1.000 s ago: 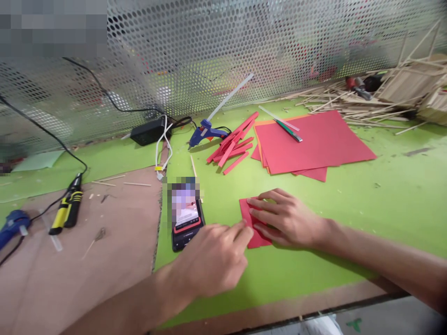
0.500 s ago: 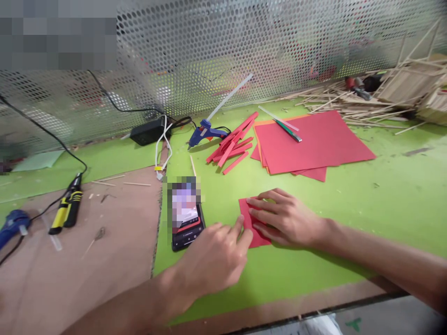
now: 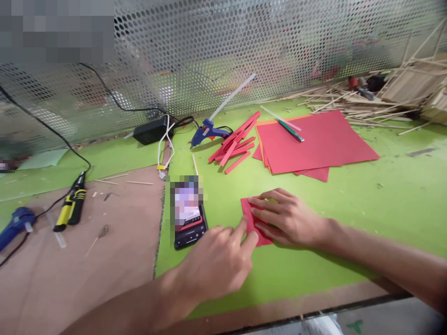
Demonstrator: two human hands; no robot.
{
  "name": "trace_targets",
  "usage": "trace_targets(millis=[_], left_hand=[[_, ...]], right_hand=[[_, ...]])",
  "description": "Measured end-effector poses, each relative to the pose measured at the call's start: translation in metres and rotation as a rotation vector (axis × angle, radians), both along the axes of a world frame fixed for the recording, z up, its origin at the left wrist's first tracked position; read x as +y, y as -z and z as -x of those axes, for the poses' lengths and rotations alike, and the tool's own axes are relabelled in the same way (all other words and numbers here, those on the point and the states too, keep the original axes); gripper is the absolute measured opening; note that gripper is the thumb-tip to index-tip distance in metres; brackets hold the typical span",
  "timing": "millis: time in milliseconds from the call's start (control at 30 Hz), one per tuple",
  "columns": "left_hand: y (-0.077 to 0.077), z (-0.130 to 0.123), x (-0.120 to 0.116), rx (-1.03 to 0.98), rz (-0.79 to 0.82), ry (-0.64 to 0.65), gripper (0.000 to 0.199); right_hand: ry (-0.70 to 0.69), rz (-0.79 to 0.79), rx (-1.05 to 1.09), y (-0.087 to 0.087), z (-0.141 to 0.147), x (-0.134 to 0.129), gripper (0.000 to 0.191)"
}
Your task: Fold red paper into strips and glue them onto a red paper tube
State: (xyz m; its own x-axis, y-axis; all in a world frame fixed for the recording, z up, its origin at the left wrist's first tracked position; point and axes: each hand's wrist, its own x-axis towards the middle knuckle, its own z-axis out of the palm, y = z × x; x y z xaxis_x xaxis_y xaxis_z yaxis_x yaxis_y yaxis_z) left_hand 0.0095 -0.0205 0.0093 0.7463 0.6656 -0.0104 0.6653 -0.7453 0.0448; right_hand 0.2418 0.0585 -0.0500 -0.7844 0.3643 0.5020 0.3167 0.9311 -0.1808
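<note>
A small piece of red paper (image 3: 249, 204) lies on the green tabletop at the front. Spread flat across its right part, my right hand (image 3: 284, 216) holds nothing between its fingers. My left hand (image 3: 223, 256) touches the paper's left side with the index finger and thumb, which are apart; the other fingers look curled under and are partly hidden. Much of the paper is covered by both hands. Close to my left hand lies a phone (image 3: 192, 235) with a lit, partly blurred screen.
Behind are folded red strips (image 3: 233, 146), a blue glue gun (image 3: 207, 132) and stacked red sheets (image 3: 314, 149) with a green cutter knife (image 3: 291, 130). A black box (image 3: 150, 130) stands by the perforated metal screen (image 3: 209, 46). Thin wooden sticks (image 3: 335, 97) lie back right; yellow-black pliers (image 3: 71, 204) lie left.
My left index finger and thumb have slid slightly right on the red paper. My right hand stays on it. The whole view has shifted a little.
</note>
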Motion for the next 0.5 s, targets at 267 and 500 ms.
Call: trace_targets(millis=[267,500], left_hand=[[0.010,0.004,0.022,0.131,-0.030,-0.138,0.035],[0.005,-0.006,0.003,0.253,-0.085,-0.010,0.040]], right_hand=[[0.015,0.004,0.001,0.000,0.002,-0.001,0.016],[0.009,0.015,-0.005,-0.001,0.002,0.001,0.019]])
